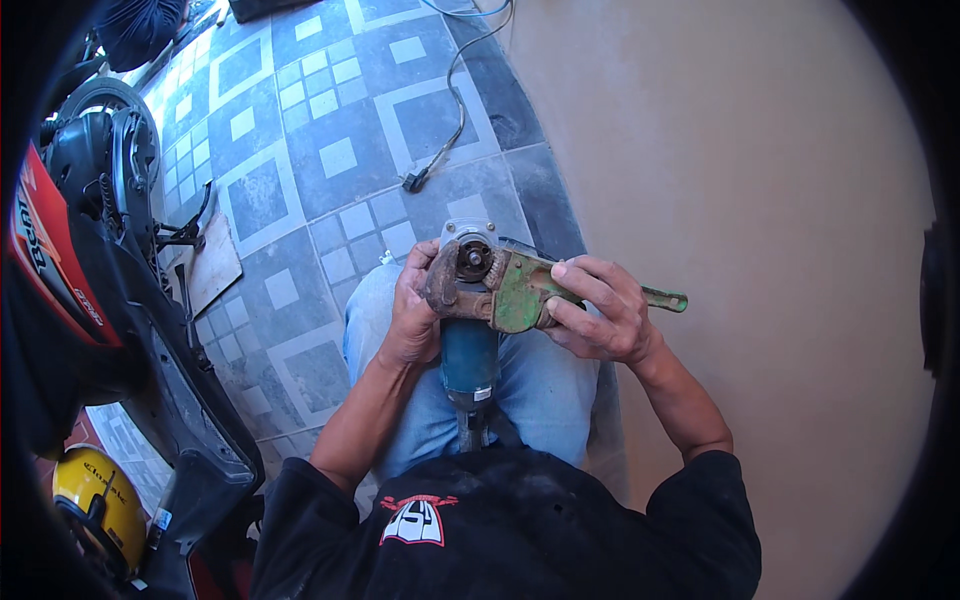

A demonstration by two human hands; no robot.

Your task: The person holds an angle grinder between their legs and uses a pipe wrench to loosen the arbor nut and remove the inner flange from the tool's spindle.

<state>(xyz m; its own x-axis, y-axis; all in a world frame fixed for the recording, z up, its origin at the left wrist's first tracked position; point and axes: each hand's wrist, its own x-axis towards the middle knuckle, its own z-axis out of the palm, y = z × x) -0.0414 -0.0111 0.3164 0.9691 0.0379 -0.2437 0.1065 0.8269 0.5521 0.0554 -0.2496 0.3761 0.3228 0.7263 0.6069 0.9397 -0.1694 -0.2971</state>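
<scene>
A teal angle grinder (470,358) rests between my thighs, its metal gear head (470,228) pointing away from me and its round spindle end (474,260) facing up. Across that head lies a pipe wrench (520,290) with a worn green body and a rusty hooked jaw. The jaw sits around or right beside the spindle; I cannot tell whether it grips. My right hand (605,310) is closed on the green wrench near its handle. Wrapped about the left side of the grinder head and the rusty jaw is my left hand (412,310); its fingertips are partly hidden.
A motorcycle (120,300) stands close on my left, with a yellow helmet (100,505) beside it. Ahead, a black plug (415,182) and its cord lie on the patterned tile floor (270,190). A plain beige surface (760,250) stretches along my right.
</scene>
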